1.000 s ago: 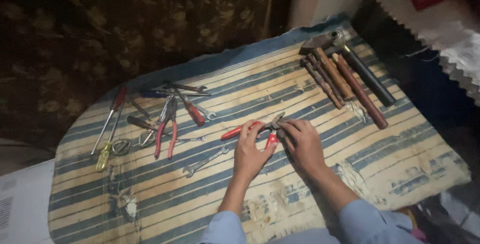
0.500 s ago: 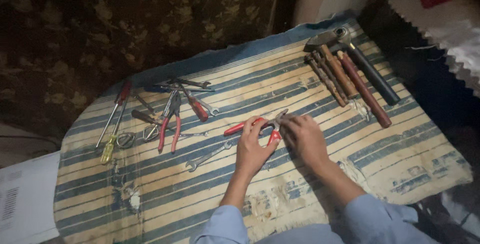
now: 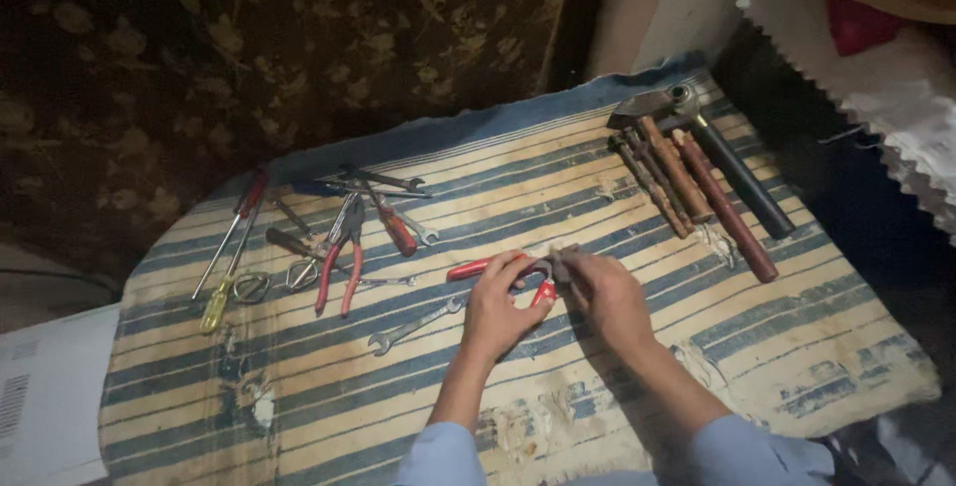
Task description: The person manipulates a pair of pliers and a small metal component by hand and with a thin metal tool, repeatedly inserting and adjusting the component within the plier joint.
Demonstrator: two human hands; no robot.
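Looking down from the head camera, I see a blue-and-cream striped cloth (image 3: 797, 347) filling most of the frame, laid over the worktop. At the upper right lies a row of hammers (image 3: 697, 172) with wooden and dark handles running diagonally down to the right. At the left centre sits a cluster: red-handled pliers (image 3: 341, 252), screwdrivers (image 3: 231, 247) and small scissors (image 3: 284, 277). A spanner (image 3: 413, 325) lies just left of my left hand (image 3: 498, 312). Both hands meet at the frame's centre on a red-handled pair of pliers (image 3: 478, 269), whose long axis runs roughly left to right, handles pointing left, head to the right. My left hand curls around the red handles from below; my right hand (image 3: 607, 292) pinches the metal head end. The tool sits directly between and under both hands, the left covering more of it.
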